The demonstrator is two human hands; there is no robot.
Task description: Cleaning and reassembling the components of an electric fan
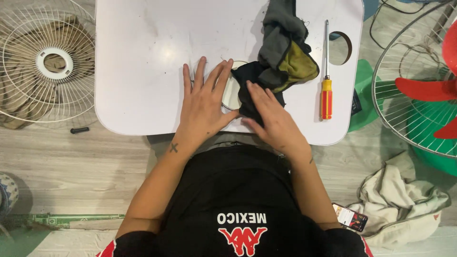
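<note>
Your left hand (203, 102) lies flat, holding nothing, on the smooth white bench (143, 57) — bare room leftward; your right hand (273, 116) presses the crumpled dark rag (281, 62) just beside it.

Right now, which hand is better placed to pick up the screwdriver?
Right. The right hand rests on the dark rag, beside the screwdriver lying to its right. The left hand lies flat farther away, across the round white part.

Both forearms reach forward from the body, bare to the elbow. The left hand (203, 102) lies flat, palm down, fingers spread and straight. The right hand (272, 116) angles inward, fingers extended and pressed down; its thumb seems tucked, though that is unclear.
</note>
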